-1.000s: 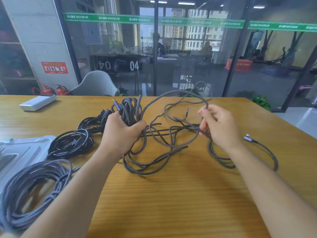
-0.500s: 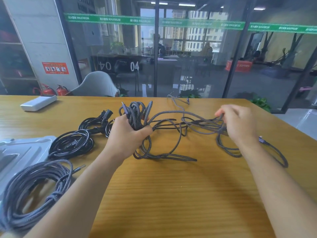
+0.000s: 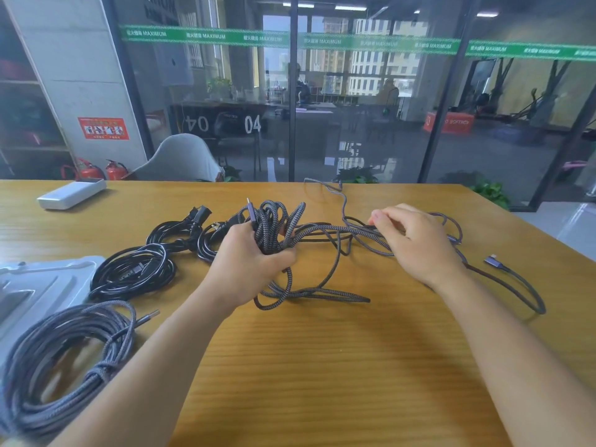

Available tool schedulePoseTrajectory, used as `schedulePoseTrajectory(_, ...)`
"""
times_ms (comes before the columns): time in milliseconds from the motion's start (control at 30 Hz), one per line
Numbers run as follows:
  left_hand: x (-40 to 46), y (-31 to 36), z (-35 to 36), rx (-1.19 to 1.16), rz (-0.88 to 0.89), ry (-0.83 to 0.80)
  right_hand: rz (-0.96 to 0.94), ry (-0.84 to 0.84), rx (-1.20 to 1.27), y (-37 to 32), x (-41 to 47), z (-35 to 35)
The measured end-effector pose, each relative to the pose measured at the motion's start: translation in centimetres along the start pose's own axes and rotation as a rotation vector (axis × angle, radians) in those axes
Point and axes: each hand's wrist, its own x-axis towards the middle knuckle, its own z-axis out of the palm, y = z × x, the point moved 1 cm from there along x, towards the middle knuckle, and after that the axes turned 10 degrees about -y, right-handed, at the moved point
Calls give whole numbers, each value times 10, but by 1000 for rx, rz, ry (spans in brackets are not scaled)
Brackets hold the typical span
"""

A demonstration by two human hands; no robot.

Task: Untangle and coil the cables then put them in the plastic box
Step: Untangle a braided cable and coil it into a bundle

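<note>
Braided cable (image 3: 325, 233): tangled, part bunched in left hand (image 3: 248, 253), fingers (image 3: 285, 257) curling tight round gathered loops (image 3: 274, 224). Right hand (image 3: 416, 243) pinching single strand just right of bunch. Slack loops lying on surface (image 3: 322, 366) below fingers. Advice: keeping bunch firm, drawing strand out slowly, following it toward free plug (image 3: 493, 261), not yanking knots tighter.

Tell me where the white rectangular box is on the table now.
In the head view, the white rectangular box lies at the far left of the wooden table, beyond the black cable coils and in front of the red fire extinguishers.
</note>
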Motion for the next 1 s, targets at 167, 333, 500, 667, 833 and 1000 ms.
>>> schedulePoseTrajectory(167,1,-2,-1,-38,-13,-4,142,-207,-22,3,-2,-4)
schedulePoseTrajectory(333,0,-2,1,-115,-42,-61,174,-235,-74,3,-3,-1)
schedulePoseTrajectory(500,-3,2,1,-198,-64,-109,-80,184,86,-16,-6,-10)
schedulePoseTrajectory(667,-5,6,1,-262,-22,-178,-383,57,203,-53,-22,-7)
schedulePoseTrajectory(833,-5,9,3,-287,34,-182,-374,-281,270,-64,-25,14)
schedulePoseTrajectory(1000,-3,8,-8,-333,-30,-40,-174,-258,323,-41,-17,-9)
